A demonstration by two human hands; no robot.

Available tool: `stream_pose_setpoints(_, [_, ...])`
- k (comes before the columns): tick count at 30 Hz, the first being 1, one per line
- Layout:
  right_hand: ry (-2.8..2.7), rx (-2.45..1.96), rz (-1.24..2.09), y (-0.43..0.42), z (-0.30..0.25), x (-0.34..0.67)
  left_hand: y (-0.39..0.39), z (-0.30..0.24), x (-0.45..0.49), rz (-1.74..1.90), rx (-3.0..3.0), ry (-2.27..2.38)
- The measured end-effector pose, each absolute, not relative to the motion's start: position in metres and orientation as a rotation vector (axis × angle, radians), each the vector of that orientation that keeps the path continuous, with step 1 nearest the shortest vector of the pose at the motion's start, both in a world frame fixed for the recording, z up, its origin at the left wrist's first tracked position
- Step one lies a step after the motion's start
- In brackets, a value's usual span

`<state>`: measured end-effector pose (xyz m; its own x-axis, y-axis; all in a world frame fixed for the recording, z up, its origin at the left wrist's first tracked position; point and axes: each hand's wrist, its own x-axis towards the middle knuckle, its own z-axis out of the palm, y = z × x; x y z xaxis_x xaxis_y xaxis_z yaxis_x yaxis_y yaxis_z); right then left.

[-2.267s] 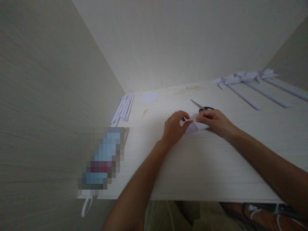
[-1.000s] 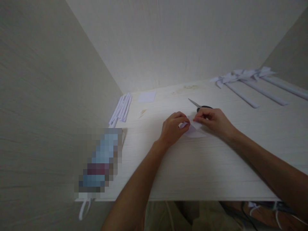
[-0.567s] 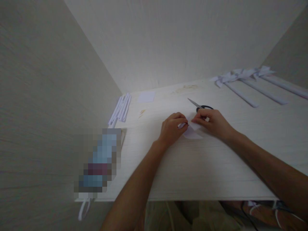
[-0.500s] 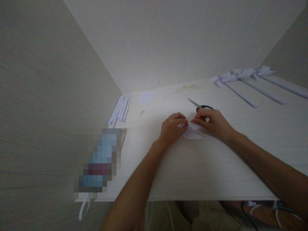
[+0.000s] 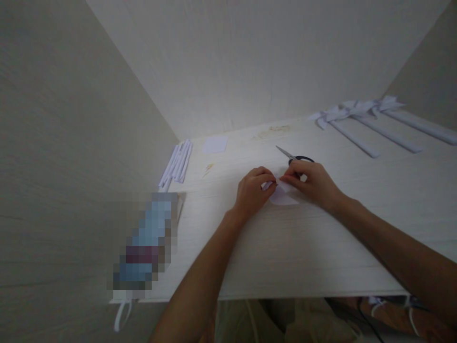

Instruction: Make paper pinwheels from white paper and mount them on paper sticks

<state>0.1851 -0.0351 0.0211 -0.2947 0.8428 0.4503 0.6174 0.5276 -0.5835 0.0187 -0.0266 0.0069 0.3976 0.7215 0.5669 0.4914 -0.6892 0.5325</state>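
A small white piece of paper (image 5: 283, 197) lies on the pale wooden table (image 5: 293, 247), partly folded. My left hand (image 5: 252, 192) pinches its left corner with curled fingers. My right hand (image 5: 311, 181) pinches the paper's upper edge from the right, fingertips close to those of the left hand. Black-handled scissors (image 5: 293, 156) lie just behind my right hand, blades pointing back left.
A bundle of rolled white paper sticks (image 5: 177, 162) lies at the back left by the wall. A small white paper square (image 5: 214, 144) lies at the back. Several paper pinwheels on sticks (image 5: 360, 125) lie at the back right. A blurred-out object (image 5: 146, 240) sits at the front left edge.
My hands have drawn closer together over the paper, and the paper has been folded smaller. The view has shifted slightly.
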Motion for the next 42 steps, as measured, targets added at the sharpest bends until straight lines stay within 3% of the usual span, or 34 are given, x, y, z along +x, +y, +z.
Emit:
stream_pose_setpoints(11, [-1.595, -1.306, 0.613, -0.026, 0.009, 0.189, -0.031, 0.011, 0.022, 1.442, 2.108, 1.152])
stream_pose_setpoints(24, [-1.453, -1.337, 0.600, -0.024, 0.006, 0.189, -0.031, 0.013, 0.022, 1.712, 1.935, 1.471])
stream_pose_setpoints(42, [-1.829, -1.286, 0.483, -0.028, 0.010, 0.184, -0.028, 0.010, 0.023, 1.107, 2.288, 1.278])
